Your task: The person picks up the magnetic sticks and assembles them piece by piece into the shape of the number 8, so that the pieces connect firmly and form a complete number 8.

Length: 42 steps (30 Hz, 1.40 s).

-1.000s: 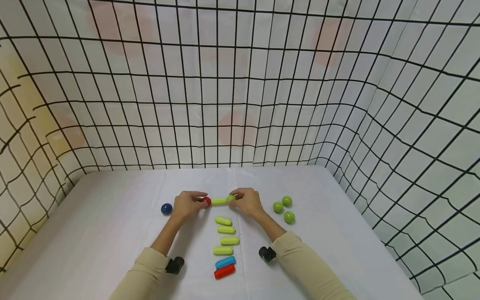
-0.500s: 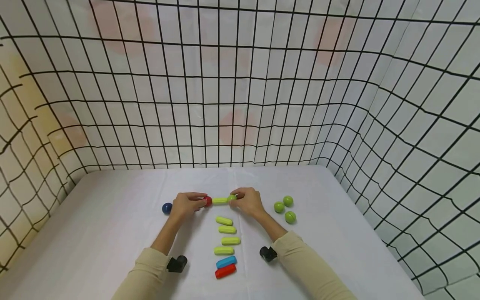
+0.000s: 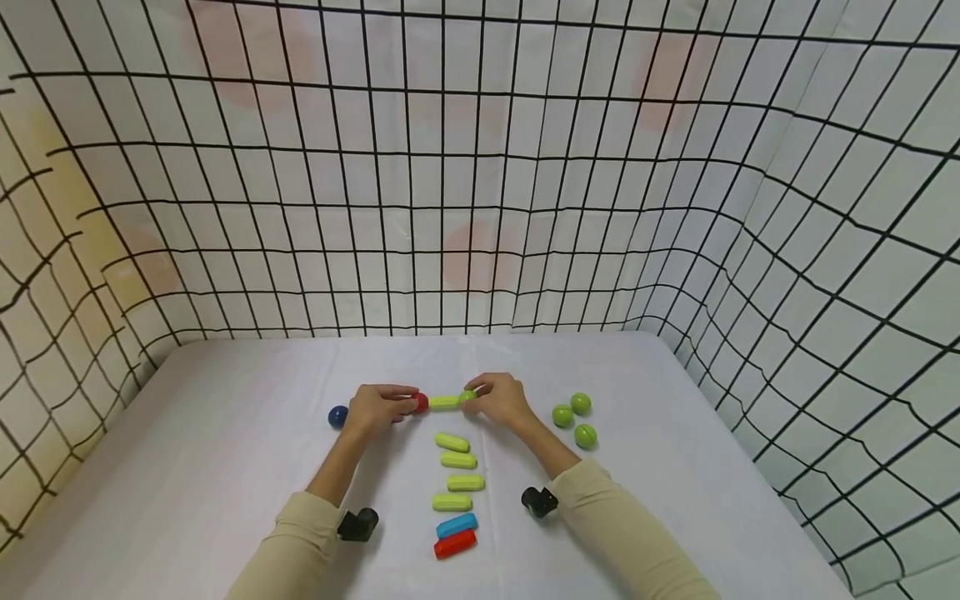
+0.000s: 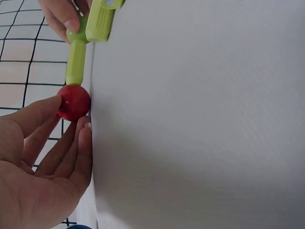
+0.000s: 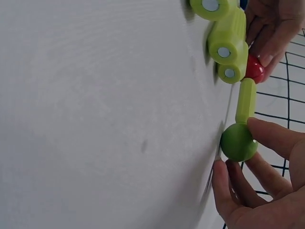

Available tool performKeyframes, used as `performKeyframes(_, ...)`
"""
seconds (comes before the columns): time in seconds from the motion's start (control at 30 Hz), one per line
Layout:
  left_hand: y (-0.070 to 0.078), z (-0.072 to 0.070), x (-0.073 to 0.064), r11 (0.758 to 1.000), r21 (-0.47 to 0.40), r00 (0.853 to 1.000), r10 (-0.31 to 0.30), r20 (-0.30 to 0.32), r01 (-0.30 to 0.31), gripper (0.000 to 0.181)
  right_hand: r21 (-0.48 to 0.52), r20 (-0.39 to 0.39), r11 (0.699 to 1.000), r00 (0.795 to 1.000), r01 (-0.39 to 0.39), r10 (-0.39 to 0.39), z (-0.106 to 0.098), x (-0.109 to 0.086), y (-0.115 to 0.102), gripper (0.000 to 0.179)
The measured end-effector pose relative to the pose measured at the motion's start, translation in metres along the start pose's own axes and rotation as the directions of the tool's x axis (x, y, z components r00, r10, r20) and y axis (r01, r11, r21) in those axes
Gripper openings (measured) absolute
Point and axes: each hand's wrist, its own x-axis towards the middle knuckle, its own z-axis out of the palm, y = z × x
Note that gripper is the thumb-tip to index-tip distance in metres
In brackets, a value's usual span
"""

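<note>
A yellow-green rod [image 3: 443,402] lies level between a red ball [image 4: 75,102] and a green ball [image 5: 238,142], with a ball at each end. My left hand [image 3: 377,408] pinches the red ball between thumb and fingers. On the other side, my right hand [image 3: 500,398] holds the green ball the same way. Below the hands, a column of loose yellow-green rods [image 3: 465,482] lies on the white table, then a blue rod [image 3: 457,525] and a red rod [image 3: 455,544]. In the right wrist view, pale round discs show in the ends of the loose rods.
A dark blue ball [image 3: 338,417] sits just left of my left hand. Three green balls [image 3: 562,416] are grouped right of my right hand. Black netting [image 3: 480,208] over a white backing rises behind and at both sides of the white table [image 3: 637,517].
Both hands keep hold of the balls at the rod's ends. The whole scene shifts slightly rightward in the head view; hands and pieces otherwise stay nearly still.
</note>
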Motion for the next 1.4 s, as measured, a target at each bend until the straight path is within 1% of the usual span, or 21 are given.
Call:
performKeyframes(0.13,0.002,0.001,-0.001,1.0,0.002,1.0,0.001,-0.005,-0.001,0.029,0.011,0.009,1.0,1.0,-0.011,0.011,0.0,0.003,-0.002,0.03)
performKeyframes(0.37,0.005,0.004,0.0,1.0,0.013,1.0,0.011,-0.008,-0.011,0.028,0.042,0.029,0.998,0.999,0.043,-0.045,0.007,0.01,-0.009,0.037)
performKeyframes(0.7,0.004,0.008,0.002,0.999,0.015,0.999,0.039,-0.022,-0.038,0.026,0.058,0.058,0.994,0.993,0.096,-0.099,0.02,0.01,-0.019,0.031)
performKeyframes(0.87,0.003,0.007,0.004,0.999,0.007,0.999,0.037,-0.024,-0.036,0.024,0.056,0.082,0.99,0.987,0.133,-0.137,0.025,0.013,-0.021,0.029)
performKeyframes(1.1,0.003,0.008,0.005,1.0,-0.009,1.0,0.013,-0.016,-0.013,0.024,0.054,0.111,0.992,0.986,0.116,-0.121,0.03,0.014,-0.023,0.026)
performKeyframes(1.23,0.003,0.008,0.004,1.0,-0.026,1.0,0.012,-0.014,-0.013,0.025,0.051,0.118,0.992,0.985,0.118,-0.123,0.031,0.014,-0.026,0.026)
performKeyframes(1.4,0.003,0.007,0.004,1.0,-0.028,1.0,0.011,-0.007,-0.011,0.026,0.03,0.117,0.992,0.985,0.121,-0.124,0.033,0.014,-0.027,0.027)
